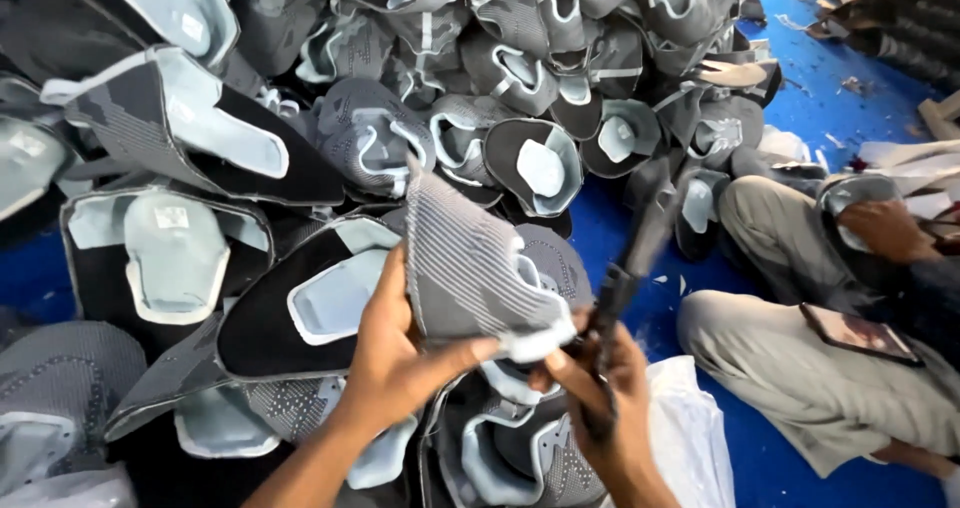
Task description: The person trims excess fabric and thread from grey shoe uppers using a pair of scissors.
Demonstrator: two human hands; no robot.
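My left hand (395, 353) grips a grey knitted shoe upper (465, 258) with a pale blue lining, holding it up by its lower edge. My right hand (600, 408) is closed round a dark long-handled tool, apparently scissors (630, 258), whose blurred blades point up and to the right. The tool's lower part meets the white edge of the upper between my two hands. Both hands hover above more uppers lying in front of me.
A big heap of grey and black shoe uppers (400, 98) covers the blue floor (790, 68). Another person sits at the right in beige trousers (800, 358), one hand (885, 228) on an upper. A white plastic bag (690, 428) lies by my right wrist.
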